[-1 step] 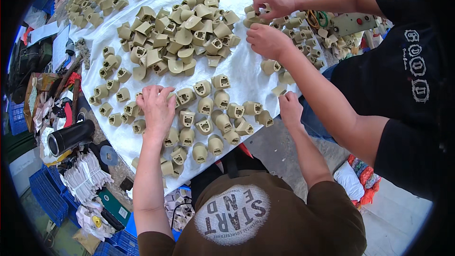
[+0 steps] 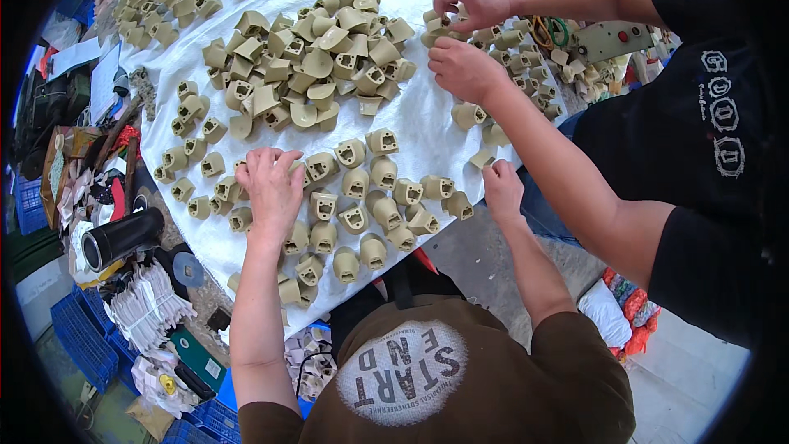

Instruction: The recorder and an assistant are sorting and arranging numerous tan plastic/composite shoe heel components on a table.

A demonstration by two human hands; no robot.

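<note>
The left hand (image 2: 271, 185) lies palm down, fingers spread, over a row of small beige moulded parts (image 2: 353, 189) on the white sheet (image 2: 427, 115); the palm hides whatever lies under it, so whether the fingers grip a part cannot be told. The right hand (image 2: 501, 189) rests at the sheet's near edge with fingers curled downward; nothing shows in it, and its grip likewise cannot be made out. The parts are short, rounded, tan housings, each with a square opening on one face. They stand in loose rows near the wearer. A denser heap (image 2: 312, 66) lies further back. A co-worker's two hands (image 2: 464, 41) handle parts at the far right. A black cylinder (image 2: 119, 238) lies left of the sheet, amid clutter too small to identify.
</note>
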